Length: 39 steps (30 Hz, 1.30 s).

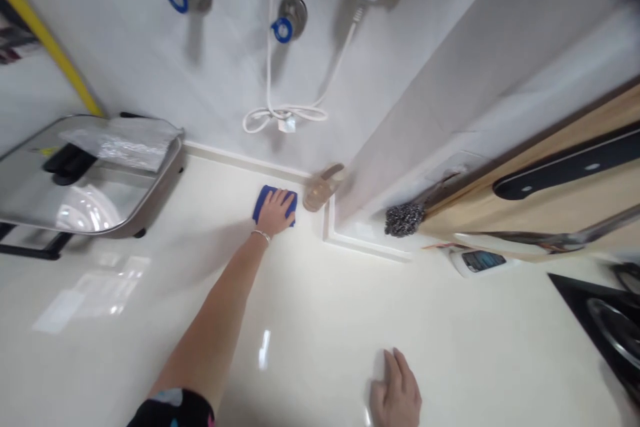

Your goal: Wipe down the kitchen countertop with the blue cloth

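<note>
Here's the glossy white surface, spreading across the scene and running up to a pale wall at the far side. Over on the left sits a wide electric pan, glass lid on, with a crinkled clear plastic packet lying on top. Across to the right, a wooden board leans in at an angle, and a black hob shows its corner at the right edge. Behind the pan a yellow hose slants down the wall, and a white cable hangs tied in a loop at the middle.

Now the hands! The right hand is at the near edge, right of centre, fingers loosely bent, thumb apart, nothing visible in them. The left hand stretches far in, fingers extended and slightly spread, laid over the cloth rather than wrapped around it. And there's that blue cloth, under the palm on the surface, near the foot of the wall. Just to its right, a brownish container stands close to the corner; farther right, a steel scourer sits by the board's end. Smallest of all, a thin bracelet circles the left wrist.
</note>
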{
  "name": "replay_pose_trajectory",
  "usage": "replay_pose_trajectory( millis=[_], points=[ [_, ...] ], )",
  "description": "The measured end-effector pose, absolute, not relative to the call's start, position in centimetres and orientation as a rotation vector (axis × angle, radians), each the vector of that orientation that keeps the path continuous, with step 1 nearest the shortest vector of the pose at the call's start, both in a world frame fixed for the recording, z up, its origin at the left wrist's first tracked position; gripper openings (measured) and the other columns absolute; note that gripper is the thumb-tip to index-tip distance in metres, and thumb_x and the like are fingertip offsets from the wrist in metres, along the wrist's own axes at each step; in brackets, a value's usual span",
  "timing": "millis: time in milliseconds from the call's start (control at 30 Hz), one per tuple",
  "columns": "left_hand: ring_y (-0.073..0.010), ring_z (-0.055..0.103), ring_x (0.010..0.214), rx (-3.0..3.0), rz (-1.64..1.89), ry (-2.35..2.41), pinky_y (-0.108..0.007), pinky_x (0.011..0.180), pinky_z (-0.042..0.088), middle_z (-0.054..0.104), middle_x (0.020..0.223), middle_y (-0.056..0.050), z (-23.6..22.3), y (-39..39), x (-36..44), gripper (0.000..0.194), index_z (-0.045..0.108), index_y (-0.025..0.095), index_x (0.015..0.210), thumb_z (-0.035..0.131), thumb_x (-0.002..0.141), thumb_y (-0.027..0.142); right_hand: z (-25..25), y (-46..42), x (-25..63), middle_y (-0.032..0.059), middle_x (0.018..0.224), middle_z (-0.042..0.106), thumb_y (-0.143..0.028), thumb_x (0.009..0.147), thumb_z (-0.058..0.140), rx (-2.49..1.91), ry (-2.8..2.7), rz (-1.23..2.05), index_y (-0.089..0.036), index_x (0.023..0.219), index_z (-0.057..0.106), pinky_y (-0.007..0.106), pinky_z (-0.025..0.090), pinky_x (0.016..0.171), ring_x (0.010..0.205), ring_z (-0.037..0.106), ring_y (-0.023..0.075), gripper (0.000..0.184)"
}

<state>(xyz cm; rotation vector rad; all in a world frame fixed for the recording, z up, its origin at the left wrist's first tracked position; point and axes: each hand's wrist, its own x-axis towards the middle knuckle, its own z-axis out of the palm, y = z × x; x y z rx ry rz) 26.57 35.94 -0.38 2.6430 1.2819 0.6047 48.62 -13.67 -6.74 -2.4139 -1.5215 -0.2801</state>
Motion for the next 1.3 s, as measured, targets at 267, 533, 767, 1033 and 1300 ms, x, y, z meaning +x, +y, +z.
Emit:
replay_pose_trajectory(
  millis=[267, 533, 767, 1033, 1300],
  points=[
    [-0.028, 0.03, 0.151, 2.643, 0.577, 1.31, -0.051, 0.126, 0.018, 0.039, 0.161, -0.012, -0.4, 25.0, 22.8, 0.062, 0.044, 0.017, 0.152, 0.048, 0.095, 0.04, -5.9, -13.0, 47.5, 0.0187, 0.143, 0.051, -0.033, 0.088, 0.037, -2.386, -1.463, -0.3, -0.018, 0.142, 0.046, 0.059, 0.043, 0.104, 0.127, 0.052, 0.0373, 0.056],
    [-0.028, 0.025, 0.154, 2.569, 0.543, 1.333, -0.051, 0.127, 0.018, 0.033, 0.164, -0.012, -0.6, 11.9, 21.1, 0.063, 0.041, 0.017, 0.154, 0.045, 0.097, 0.045, -5.5, -12.7, 47.0, 0.0204, 0.144, 0.049, -0.033, 0.089, 0.035, -2.382, -1.457, -0.298, -0.015, 0.142, 0.046, 0.06, 0.042, 0.105, 0.128, 0.051, 0.0378, 0.057],
    [-0.025, 0.023, 0.154, 2.556, 0.623, 1.27, -0.05, 0.125, 0.026, 0.03, 0.165, -0.011, 0.6, 4.1, 16.0, 0.06, 0.036, 0.022, 0.156, 0.046, 0.098, 0.035, -5.2, -11.9, 46.2, 0.0268, 0.147, 0.045, -0.034, 0.093, 0.032, -2.273, -1.627, -0.344, -0.009, 0.148, 0.039, 0.068, 0.035, 0.107, 0.135, 0.043, 0.0422, 0.06],
    [-0.037, 0.019, 0.154, 1.899, 0.535, 2.442, -0.059, 0.12, 0.027, 0.035, 0.16, -0.023, 1.4, 4.3, -2.6, 0.054, 0.049, 0.009, 0.146, 0.043, 0.096, 0.03, -0.7, 1.5, 34.0, 0.0125, 0.159, 0.039, -0.023, 0.098, 0.032, -1.504, -2.211, -0.121, -0.017, 0.158, 0.021, 0.055, 0.023, 0.123, 0.153, 0.022, 0.0277, 0.061],
    [-0.0472, 0.013, 0.152, 1.125, 0.306, 2.872, -0.071, 0.116, 0.016, 0.024, 0.163, -0.027, 2.4, 1.6, -11.0, 0.061, 0.042, 0.013, 0.153, 0.041, 0.098, 0.04, -3.7, 6.6, 29.9, 0.0081, 0.162, 0.035, -0.026, 0.096, 0.038, -1.354, -2.465, -0.152, -0.018, 0.154, 0.037, 0.056, 0.021, 0.123, 0.152, 0.023, 0.0311, 0.059]
  ],
)
